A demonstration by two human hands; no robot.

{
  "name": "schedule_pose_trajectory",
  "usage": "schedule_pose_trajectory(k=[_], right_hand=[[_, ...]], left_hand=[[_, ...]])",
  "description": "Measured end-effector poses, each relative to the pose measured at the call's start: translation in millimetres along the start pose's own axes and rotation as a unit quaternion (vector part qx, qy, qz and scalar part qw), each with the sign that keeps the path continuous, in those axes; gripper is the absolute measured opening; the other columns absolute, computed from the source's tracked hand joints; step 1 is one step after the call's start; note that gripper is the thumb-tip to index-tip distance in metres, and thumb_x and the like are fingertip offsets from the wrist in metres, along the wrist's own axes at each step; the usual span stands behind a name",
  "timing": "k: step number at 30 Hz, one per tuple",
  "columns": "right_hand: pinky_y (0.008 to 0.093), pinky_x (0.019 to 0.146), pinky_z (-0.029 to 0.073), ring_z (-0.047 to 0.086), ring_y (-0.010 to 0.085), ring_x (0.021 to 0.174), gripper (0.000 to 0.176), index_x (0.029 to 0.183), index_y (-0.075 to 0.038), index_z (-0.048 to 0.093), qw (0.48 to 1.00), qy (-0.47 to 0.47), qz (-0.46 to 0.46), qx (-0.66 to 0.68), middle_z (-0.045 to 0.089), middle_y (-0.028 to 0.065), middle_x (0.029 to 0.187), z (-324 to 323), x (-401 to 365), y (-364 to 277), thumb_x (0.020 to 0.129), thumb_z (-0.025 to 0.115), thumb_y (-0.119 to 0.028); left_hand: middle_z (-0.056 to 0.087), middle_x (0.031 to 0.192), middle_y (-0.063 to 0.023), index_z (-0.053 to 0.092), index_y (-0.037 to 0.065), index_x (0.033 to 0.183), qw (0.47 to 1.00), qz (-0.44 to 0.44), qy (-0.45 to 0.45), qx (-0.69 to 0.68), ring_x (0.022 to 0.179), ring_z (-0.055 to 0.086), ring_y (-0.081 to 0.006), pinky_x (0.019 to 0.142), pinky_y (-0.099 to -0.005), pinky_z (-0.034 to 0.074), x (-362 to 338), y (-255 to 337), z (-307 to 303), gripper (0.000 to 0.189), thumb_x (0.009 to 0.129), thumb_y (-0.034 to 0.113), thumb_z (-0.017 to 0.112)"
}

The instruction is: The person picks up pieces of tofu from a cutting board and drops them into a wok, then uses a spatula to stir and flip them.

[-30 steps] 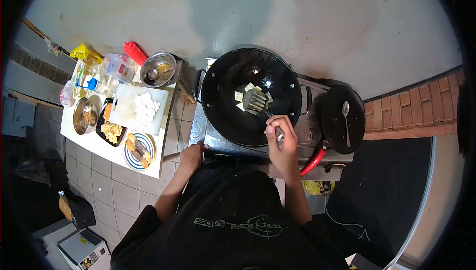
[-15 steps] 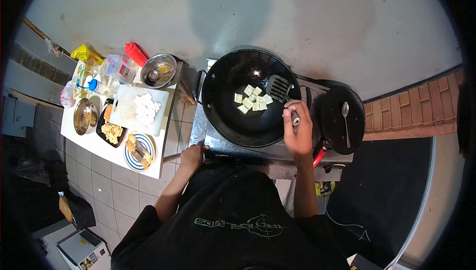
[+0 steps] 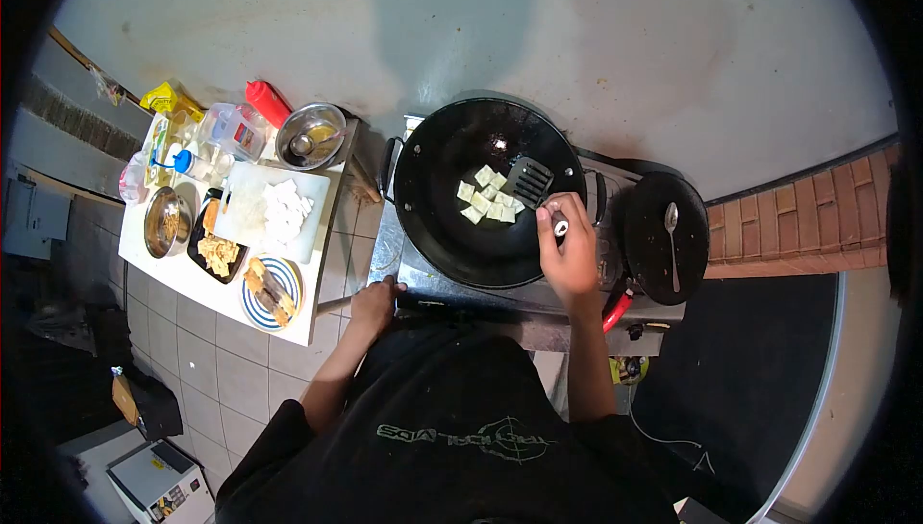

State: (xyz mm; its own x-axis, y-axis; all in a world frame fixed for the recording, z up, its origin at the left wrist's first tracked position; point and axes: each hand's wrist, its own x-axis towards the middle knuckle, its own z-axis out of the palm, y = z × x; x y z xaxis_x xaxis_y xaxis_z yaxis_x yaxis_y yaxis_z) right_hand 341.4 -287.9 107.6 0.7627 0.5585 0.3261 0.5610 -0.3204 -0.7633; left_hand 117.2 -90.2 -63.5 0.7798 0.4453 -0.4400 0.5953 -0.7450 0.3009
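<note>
My right hand (image 3: 567,247) is wrapped round the handle of a black slotted spatula (image 3: 529,182). The spatula's head is inside a large black wok (image 3: 452,245), touching or very near the right side of a cluster of pale square pieces (image 3: 488,199). The wok sits on a metal stove (image 3: 420,279). At the stove's front left corner rests my left hand (image 3: 375,303), its fingers curled at the edge; what they grip, if anything, is too small to make out.
A black round lid or pan (image 3: 649,236) bearing a spoon (image 3: 673,245) is right of the wok. On the white table (image 3: 212,295) at left are a cutting board (image 3: 240,207) with white pieces, metal bowls, a striped plate (image 3: 252,308) and a red bottle (image 3: 267,103).
My right hand and the spatula have moved slightly left, and the spatula's head has turned and dropped a little towards the pale pieces. My left hand stays at the stove's edge.
</note>
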Motion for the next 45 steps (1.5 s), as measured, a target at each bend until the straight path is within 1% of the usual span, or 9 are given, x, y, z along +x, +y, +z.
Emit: schedule_pose_trajectory(k=[11,14,19,22,25,27,30,40,45], right_hand=[[0.0362,0.071,0.045,0.054,0.0328,0.077,0.015,0.094,0.003,0.051,1.0,0.005,0.029,0.004,0.053,0.0163,0.088,6,2,-1,0.093,0.06,-0.009],[0.0347,0.068,0.045,0.056,0.0287,0.074,0.015,0.093,0.002,0.051,0.999,0.014,0.036,0.005,0.053,0.0145,0.085,7,3,4,0.093,0.061,-0.009],[0.0288,0.062,0.045,0.055,0.0149,0.066,0.012,0.09,0.001,0.051,0.983,0.06,0.115,0.131,0.053,0.0089,0.082,9,3,8,0.095,0.06,-0.006],[0.0277,0.063,0.045,0.054,0.0139,0.065,0.011,0.09,0.001,0.051,0.985,0.062,0.093,0.131,0.053,0.0088,0.083,8,4,9,0.095,0.059,-0.004],[0.0278,0.066,0.045,0.054,0.0157,0.069,0.011,0.09,0.002,0.05,0.988,0.054,0.065,0.127,0.054,0.0097,0.085,9,4,12,0.094,0.058,-0.004],[0.0281,0.068,0.045,0.054,0.0171,0.072,0.011,0.09,0.002,0.05,0.99,0.045,0.051,0.125,0.054,0.0102,0.086,10,5,12,0.094,0.058,-0.004],[0.0289,0.071,0.044,0.053,0.0196,0.076,0.011,0.091,0.002,0.05,0.99,0.027,0.041,0.13,0.053,0.011,0.088,12,4,7,0.094,0.058,-0.004],[0.0311,0.074,0.046,0.056,0.0265,0.081,0.01,0.095,0.001,0.049,0.997,-0.007,-0.04,0.061,0.052,0.0137,0.094,16,4,-6,0.093,0.058,-0.003],[0.0331,0.075,0.048,0.057,0.0316,0.084,0.013,0.097,0.001,0.048,0.994,-0.023,-0.063,0.081,0.052,0.0149,0.097,29,1,-11,0.091,0.06,-0.001]], left_hand=[[0.069,0.087,-0.0225,0.058,0.004,0.102,1.0,0.0,0.013,0.004,0.084,0.068,-0.0393,0.072,-0.0514,0.053,2,-3,5,0.043,0.101,0.043,0.041],[0.069,0.086,-0.022,0.058,0.004,0.101,1.0,0.005,0.013,0.002,0.084,0.068,-0.039,0.072,-0.0514,0.053,2,-3,5,0.042,0.101,0.043,0.04],[0.069,0.085,-0.0212,0.058,0.004,0.1,1.0,0.008,0.018,-0.005,0.084,0.068,-0.0388,0.072,-0.0514,0.052,2,-4,6,0.042,0.101,0.043,0.041],[0.069,0.086,-0.0214,0.058,0.005,0.1,1.0,0.009,0.014,0.001,0.084,0.068,-0.0389,0.072,-0.0514,0.052,1,-3,5,0.043,0.101,0.044,0.041],[0.069,0.086,-0.0216,0.058,0.005,0.1,1.0,0.011,0.019,-0.006,0.084,0.068,-0.039,0.072,-0.0516,0.052,2,-4,7,0.042,0.1,0.044,0.042],[0.069,0.093,-0.0211,0.059,0.008,0.105,1.0,-0.014,-0.012,-0.011,0.092,0.067,-0.0399,0.075,-0.0545,0.051,5,-5,8,0.043,0.101,0.046,0.037],[0.069,0.086,-0.0218,0.058,0.005,0.099,1.0,0.004,0.02,-0.009,0.084,0.068,-0.0391,0.073,-0.0518,0.052,1,-2,5,0.042,0.101,0.044,0.042],[0.069,0.09,-0.022,0.059,0.005,0.103,1.0,-0.013,-0.006,0.0,0.088,0.068,-0.0385,0.075,-0.0516,0.053,3,-1,4,0.043,0.101,0.044,0.041],[0.07,0.091,-0.0218,0.059,0.005,0.103,1.0,-0.02,-0.009,0.004,0.088,0.069,-0.0389,0.076,-0.0521,0.053,4,-1,5,0.044,0.101,0.045,0.041]])
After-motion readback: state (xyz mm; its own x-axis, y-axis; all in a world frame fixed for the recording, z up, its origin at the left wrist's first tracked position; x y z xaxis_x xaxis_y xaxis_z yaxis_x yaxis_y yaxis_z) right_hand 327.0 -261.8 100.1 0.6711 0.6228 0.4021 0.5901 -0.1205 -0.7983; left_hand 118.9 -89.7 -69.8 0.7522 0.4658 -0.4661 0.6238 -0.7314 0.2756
